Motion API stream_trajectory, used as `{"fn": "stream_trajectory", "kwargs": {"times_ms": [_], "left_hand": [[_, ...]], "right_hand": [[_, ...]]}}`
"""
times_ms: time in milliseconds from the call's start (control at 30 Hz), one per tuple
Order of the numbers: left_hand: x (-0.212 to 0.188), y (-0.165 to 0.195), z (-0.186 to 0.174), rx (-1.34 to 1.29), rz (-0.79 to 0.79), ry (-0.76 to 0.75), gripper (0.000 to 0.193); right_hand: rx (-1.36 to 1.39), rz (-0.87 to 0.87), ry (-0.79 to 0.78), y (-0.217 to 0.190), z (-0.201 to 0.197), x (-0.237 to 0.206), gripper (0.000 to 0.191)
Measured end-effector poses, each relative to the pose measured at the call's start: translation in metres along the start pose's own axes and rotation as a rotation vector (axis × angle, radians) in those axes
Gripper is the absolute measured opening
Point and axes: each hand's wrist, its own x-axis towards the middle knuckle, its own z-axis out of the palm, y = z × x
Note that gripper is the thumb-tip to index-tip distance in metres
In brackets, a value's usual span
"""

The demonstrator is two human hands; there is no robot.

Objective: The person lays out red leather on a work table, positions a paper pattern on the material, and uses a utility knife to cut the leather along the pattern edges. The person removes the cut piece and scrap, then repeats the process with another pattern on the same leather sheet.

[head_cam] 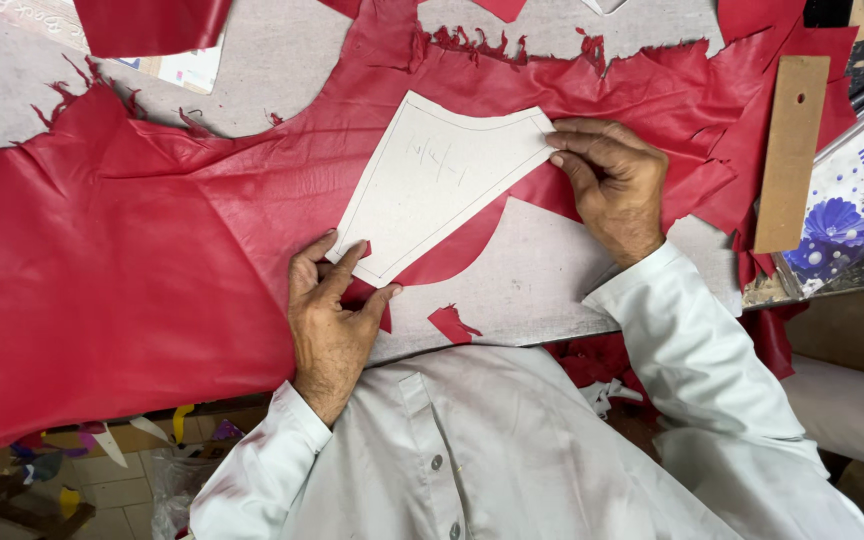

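A white paper pattern piece (442, 180), curved on one side, lies on a large sheet of red leather (122, 260) spread over a grey worktable (522, 280). My left hand (327, 320) presses flat on the pattern's near corner and the leather under it, fingers spread. My right hand (612, 185) has its fingertips on the pattern's far right corner and holds it down. Neither hand grips a tool. A small red leather scrap (450, 323) lies on the bare table between my arms.
A brown wooden strip (790, 150) with a hole near its top lies at the right on the leather. Beside it stands a box with blue flowers (852, 210). More red offcuts (147, 22) sit at the far edge. Coloured scraps litter the floor (62, 470) at lower left.
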Motion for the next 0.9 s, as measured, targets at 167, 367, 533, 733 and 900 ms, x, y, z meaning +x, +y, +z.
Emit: {"fn": "stream_trajectory", "kwargs": {"times_ms": [167, 367, 533, 733, 900], "left_hand": [[0.001, 0.002, -0.002, -0.033, -0.087, -0.048, 0.064], [0.003, 0.005, 0.0, 0.087, 0.074, -0.068, 0.059], [-0.002, 0.01, 0.006, 0.159, 0.136, -0.022, 0.057], [-0.008, 0.0, 0.003, 0.153, 0.133, -0.002, 0.047], [-0.006, -0.014, -0.002, 0.087, 0.174, -0.045, 0.054]], "right_hand": [[-0.104, -0.096, 0.037, 0.015, 0.006, -0.006, 0.022], [-0.089, -0.129, 0.093, 0.023, 0.005, -0.01, 0.025], [-0.073, -0.129, 0.127, 0.027, 0.003, -0.012, 0.023], [-0.084, -0.139, 0.151, 0.026, 0.006, -0.013, 0.021], [-0.14, -0.174, 0.174, 0.023, 0.009, -0.013, 0.021]]}}
